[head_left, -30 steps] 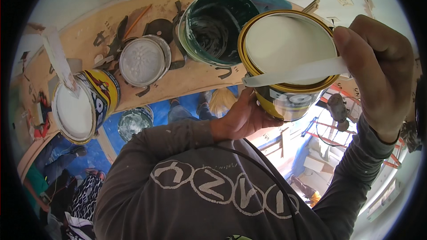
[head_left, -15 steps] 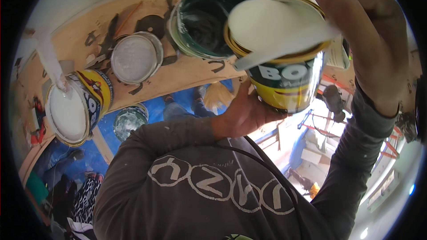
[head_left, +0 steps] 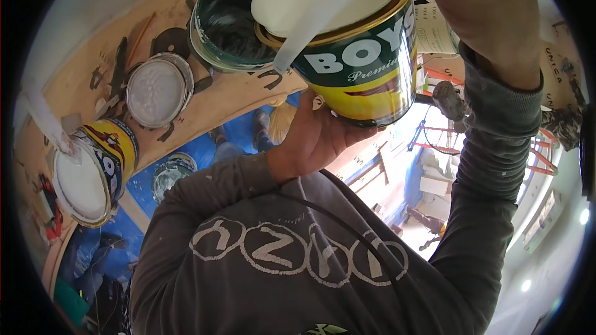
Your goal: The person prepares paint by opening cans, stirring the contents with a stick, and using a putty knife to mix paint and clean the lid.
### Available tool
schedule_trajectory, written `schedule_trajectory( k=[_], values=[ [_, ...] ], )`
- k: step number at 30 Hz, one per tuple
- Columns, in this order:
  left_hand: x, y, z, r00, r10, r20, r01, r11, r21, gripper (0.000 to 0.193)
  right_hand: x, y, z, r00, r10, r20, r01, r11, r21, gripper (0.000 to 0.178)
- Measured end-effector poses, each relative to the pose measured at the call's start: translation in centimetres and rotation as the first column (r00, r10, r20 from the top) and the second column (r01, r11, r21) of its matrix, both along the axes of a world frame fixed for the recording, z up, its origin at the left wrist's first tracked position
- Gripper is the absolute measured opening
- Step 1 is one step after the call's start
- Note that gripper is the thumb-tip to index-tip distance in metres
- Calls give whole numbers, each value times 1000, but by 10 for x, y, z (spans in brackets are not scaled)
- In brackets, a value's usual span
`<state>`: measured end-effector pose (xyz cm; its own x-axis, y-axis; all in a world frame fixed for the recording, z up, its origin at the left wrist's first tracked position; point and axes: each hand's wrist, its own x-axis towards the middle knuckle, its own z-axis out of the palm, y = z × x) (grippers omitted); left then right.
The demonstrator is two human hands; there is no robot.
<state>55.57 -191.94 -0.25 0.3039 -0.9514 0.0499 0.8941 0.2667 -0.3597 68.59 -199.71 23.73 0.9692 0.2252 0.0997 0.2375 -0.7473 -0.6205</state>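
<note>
My left hand point(head_left: 310, 139) is under a tin can point(head_left: 366, 71) with a dark green and yellow label and a gold rim, its fingers bearing the base. The can leans, and smooth white paint point(head_left: 354, 0) fills it close to the rim. A flat, translucent white stirring stick point(head_left: 313, 22) slants across the mouth, its lower end past the near-left rim. At the upper right is my right hand point(head_left: 481, 18), closed on the stick's upper end; its fingertips run off the picture. Directly behind the can stands a dark green bucket point(head_left: 230, 25), its inside smeared with paint.
Along the wooden board point(head_left: 217, 102) lie a whitish round tub point(head_left: 158, 93), dark scraps and an orange pencil point(head_left: 141, 37). A second paint can point(head_left: 84, 180) on the left has a white stick point(head_left: 46, 118) in it. A paint-stained bucket point(head_left: 171, 174) sits below, on blue sheeting.
The held can has moved left and slightly up, now overlapping more of the green bucket. My right hand has risen with the stick, which stands at a steeper slant.
</note>
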Motion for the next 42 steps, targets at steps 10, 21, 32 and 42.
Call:
schedule_trajectory(
  k=[10, 21, 32, 42],
  values=[
    [-3, -1, -21, 991, 21, 132, -33, 995, 95, 78, -36, -24, 16, 983, -171, -68, 150, 959, -243, 24],
    [-1, 14, -23, 969, 73, 237, -135, 957, 258, 71, -62, -38, 26, 972, -235, 11, 234, 962, -140, 28],
    [12, 48, -12, 784, 116, 610, -458, 771, 442, 51, -128, -93, 27, 939, -66, 337, -3, 979, 202, 31],
    [5, 53, -59, 708, -27, 706, -468, 731, 497, 53, -164, -84, -15, 967, -186, 175, 185, 983, 23, 32]
  ],
)
